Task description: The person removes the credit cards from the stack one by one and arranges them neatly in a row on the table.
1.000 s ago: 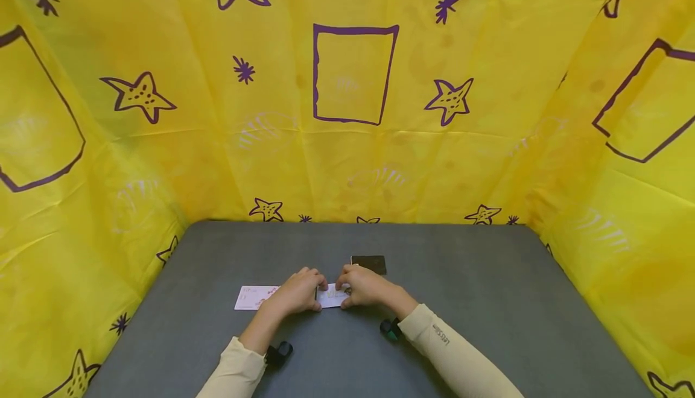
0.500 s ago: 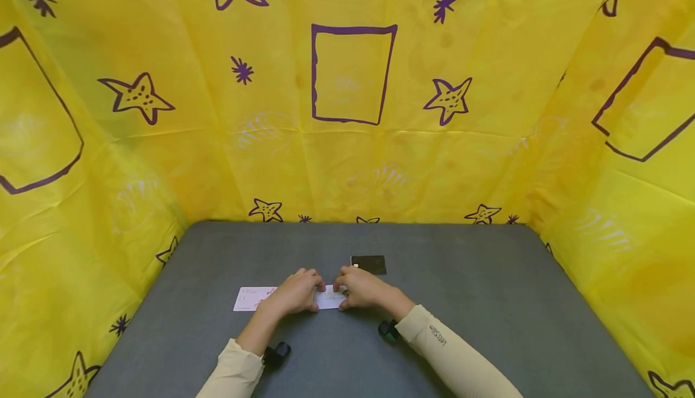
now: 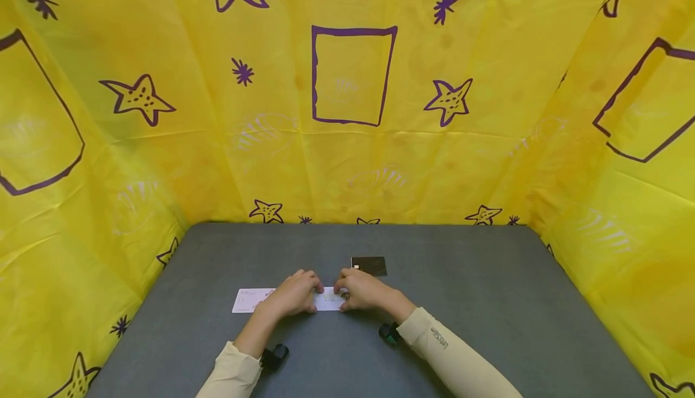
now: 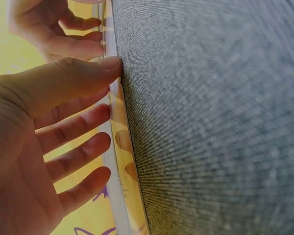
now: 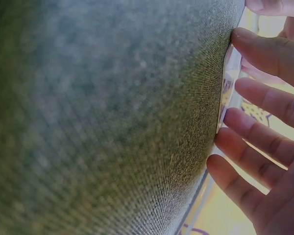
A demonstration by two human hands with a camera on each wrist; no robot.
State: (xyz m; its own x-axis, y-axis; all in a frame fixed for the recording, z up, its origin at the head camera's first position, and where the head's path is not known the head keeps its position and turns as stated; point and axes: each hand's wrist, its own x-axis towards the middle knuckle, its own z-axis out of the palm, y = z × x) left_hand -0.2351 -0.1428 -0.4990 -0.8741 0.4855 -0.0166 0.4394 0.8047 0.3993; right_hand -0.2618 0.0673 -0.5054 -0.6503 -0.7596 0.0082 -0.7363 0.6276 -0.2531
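A white paper slip (image 3: 251, 300) with faint pink print lies flat on the grey table (image 3: 488, 301). My left hand (image 3: 293, 294) rests on its middle and my right hand (image 3: 359, 290) on its right end, with a short stretch of paper showing between them. In the left wrist view the left hand (image 4: 105, 88) has nearly straight fingers, its thumb tip touching the paper's edge (image 4: 118, 132). The right wrist view shows the right hand (image 5: 245, 58) with spread straight fingers, tips against the paper (image 5: 228, 83). Neither hand grips anything.
A small black card (image 3: 369, 265) lies on the table just beyond the right hand. Yellow cloth walls (image 3: 353, 145) with purple stars close in the table at the back and on both sides. Bare grey surface (image 4: 210, 122) stretches around the hands.
Both hands have stayed on the paper. The right hand has slid slightly left, which narrows the gap between the hands a little.
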